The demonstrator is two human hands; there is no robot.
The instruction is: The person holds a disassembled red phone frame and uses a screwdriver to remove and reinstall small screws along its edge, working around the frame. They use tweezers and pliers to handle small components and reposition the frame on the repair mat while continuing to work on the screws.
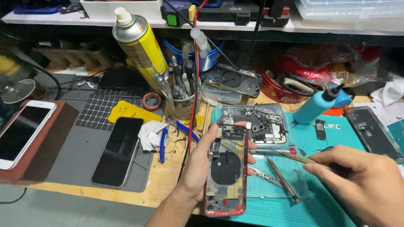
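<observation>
Red-framed opened phone housing (225, 170) sits gripped in my left hand (198, 168); my right hand (362, 176) pinches a wooden-handled tool (299, 158). I judge a slip could gouge exposed parts.

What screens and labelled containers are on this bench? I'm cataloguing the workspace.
White phone: far left, dark screen.
Black phone: grey mat, screen off.
Spray can: upper left, tilted, yellow label.
Detached screen: right edge, dark.
Open red phone: in left hand, screenless.
</observation>
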